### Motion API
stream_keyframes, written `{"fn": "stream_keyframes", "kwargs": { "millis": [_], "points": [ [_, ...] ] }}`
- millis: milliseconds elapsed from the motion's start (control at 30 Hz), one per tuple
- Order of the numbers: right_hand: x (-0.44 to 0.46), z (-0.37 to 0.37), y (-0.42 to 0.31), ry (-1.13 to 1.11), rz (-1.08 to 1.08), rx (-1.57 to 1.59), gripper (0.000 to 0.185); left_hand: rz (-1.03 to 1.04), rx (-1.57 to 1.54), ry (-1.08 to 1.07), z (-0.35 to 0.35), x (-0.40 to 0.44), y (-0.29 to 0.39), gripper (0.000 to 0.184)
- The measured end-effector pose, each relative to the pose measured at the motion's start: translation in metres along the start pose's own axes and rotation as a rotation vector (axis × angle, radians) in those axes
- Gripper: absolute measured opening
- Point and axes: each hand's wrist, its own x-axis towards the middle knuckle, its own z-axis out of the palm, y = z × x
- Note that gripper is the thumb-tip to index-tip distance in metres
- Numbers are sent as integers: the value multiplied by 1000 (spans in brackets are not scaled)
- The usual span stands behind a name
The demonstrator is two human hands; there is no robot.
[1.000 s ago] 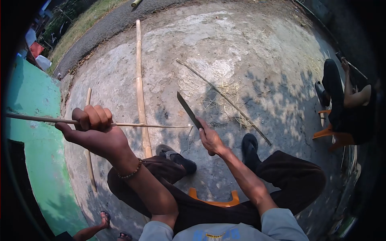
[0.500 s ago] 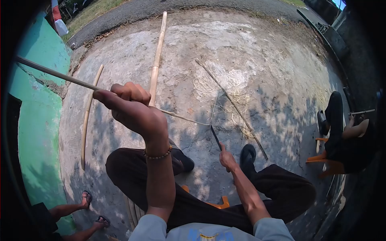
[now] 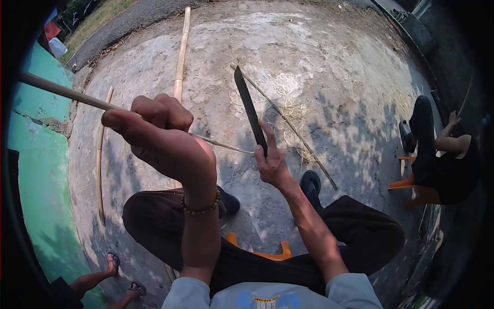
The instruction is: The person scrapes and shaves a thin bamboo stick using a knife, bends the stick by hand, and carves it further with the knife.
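My left hand [image 3: 172, 144] is raised in front of me, its fingers wrapped round a long thin bamboo stick [image 3: 64, 91]. One end runs out to the upper left; the other passes behind the hand and slopes down towards my right hand [image 3: 272, 166]. That hand grips a machete [image 3: 248, 105], whose dark blade points up and slightly left. The stick's far tip lies close beside the right hand, and I cannot tell whether they touch. The machete's handle is mostly hidden by my fingers.
On the concrete lie a thick bamboo pole [image 3: 181, 56], a shorter pole [image 3: 100, 159] and a thin stick [image 3: 288, 121] among pale shavings [image 3: 296, 109]. At right a person sits on an orange stool [image 3: 411, 188]. Another person's sandalled feet [image 3: 114, 262] show at lower left, near a green wall [image 3: 41, 206].
My right hand has risen and moved left, swinging the machete up from the stick's tip so its blade stands higher. My left hand keeps hold of the stick. The view has shifted slightly.
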Motion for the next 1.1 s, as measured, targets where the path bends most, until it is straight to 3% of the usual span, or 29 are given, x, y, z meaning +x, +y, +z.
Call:
{"fn": "stream_keyframes", "kwargs": {
  "millis": [133,233,300,400,467,600,667,867,900,1033,1100],
  "points": [
    [-30,32,64,-309,-238,-275,74,45,75,-4,9,-4,-4,63],
    [-69,56,156,-255,7,-358,76,31,100,11,7,-4,-2,63],
    [-88,48,219,-334,341,-650,80,-37,-41,8,5,0,3,63],
    [-110,6,261,-346,353,-716,80,-20,-13,-47,5,-4,2,63],
    [-111,-10,280,-386,239,-591,74,-47,-24,-53,7,-7,6,64],
    [-92,-16,298,-371,262,-556,66,-41,-29,-87,10,-11,6,63],
    [-87,-15,269,-349,274,-535,62,-21,-26,-96,12,-11,5,63],
    [-86,23,232,47,142,-213,66,-53,26,-16,14,-11,15,61],
    [-82,33,233,62,-33,-364,68,-114,-28,-59,15,-10,18,59],
    [-58,44,162,-104,83,-245,71,-226,-198,-217,9,-11,17,55],
    [-54,57,161,-93,-159,-412,75,-227,-208,-263,4,-10,16,56]
  ]
}}
